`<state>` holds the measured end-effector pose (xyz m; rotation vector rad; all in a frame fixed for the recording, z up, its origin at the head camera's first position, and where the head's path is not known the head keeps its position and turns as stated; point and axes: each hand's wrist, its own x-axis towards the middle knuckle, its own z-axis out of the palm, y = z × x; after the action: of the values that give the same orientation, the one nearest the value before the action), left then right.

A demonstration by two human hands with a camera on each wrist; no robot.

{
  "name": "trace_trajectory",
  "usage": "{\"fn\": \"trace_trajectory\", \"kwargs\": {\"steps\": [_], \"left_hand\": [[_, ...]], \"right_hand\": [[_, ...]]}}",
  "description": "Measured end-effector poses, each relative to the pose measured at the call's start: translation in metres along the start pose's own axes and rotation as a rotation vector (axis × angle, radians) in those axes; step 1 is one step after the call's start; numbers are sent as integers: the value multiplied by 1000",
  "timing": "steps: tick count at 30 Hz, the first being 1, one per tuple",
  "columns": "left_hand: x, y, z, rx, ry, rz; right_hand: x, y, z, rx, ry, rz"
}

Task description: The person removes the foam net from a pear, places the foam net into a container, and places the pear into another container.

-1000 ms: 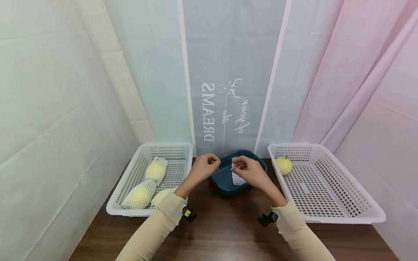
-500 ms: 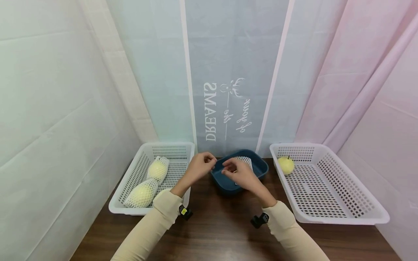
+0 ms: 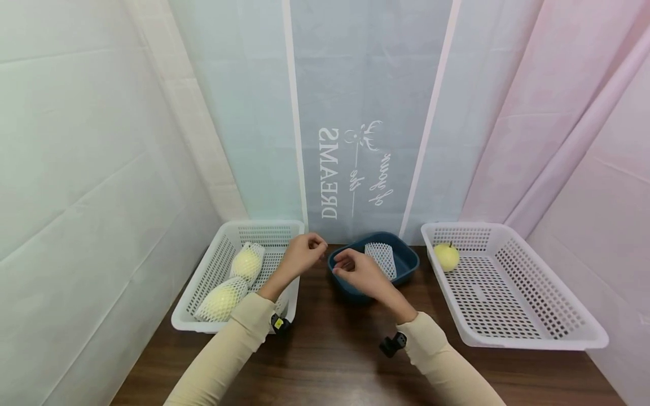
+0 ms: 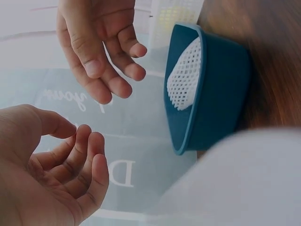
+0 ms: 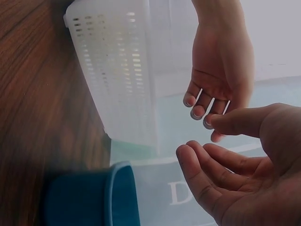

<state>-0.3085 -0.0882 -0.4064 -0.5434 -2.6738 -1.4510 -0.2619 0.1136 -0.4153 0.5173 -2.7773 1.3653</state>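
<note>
My left hand (image 3: pixel 302 257) hovers between the left white basket and the blue basin (image 3: pixel 350 291), holding nothing. Its fingers are loosely bent, thumb beside the index fingertip in the left wrist view. My right hand (image 3: pixel 361 272) is over the basin's left part, fingers relaxed and likewise without anything in them; the right wrist view shows its thumb (image 5: pixel 240 121) apart from the fingers. The two hands face each other with a gap between. Inside the basin lies a white foam fruit net (image 3: pixel 383 259), partly behind my right hand.
The left white basket (image 3: pixel 200 269) holds yellow fruits in foam nets, including one at the back (image 3: pixel 247 264) and one in front (image 3: pixel 220 303). A bare yellow pear (image 3: pixel 447 257) sits in the right white basket's (image 3: pixel 503 299) back left corner. A curtain (image 3: pixel 370 67) hangs behind.
Both hands have moved left, the right one from above the foam net to the basin's left side. More of the net shows now. The fruits stay in place in both baskets.
</note>
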Motion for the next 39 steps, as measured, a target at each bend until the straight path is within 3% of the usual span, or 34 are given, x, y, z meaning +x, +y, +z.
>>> {"fn": "trace_trajectory", "kwargs": {"steps": [20,39], "left_hand": [[5,-17,-22,22,62,-49],[11,-43,-38,75,113,-121]], "right_hand": [[15,-5,33,106,-47,20],[28,-9,51,188,-68,79]]}}
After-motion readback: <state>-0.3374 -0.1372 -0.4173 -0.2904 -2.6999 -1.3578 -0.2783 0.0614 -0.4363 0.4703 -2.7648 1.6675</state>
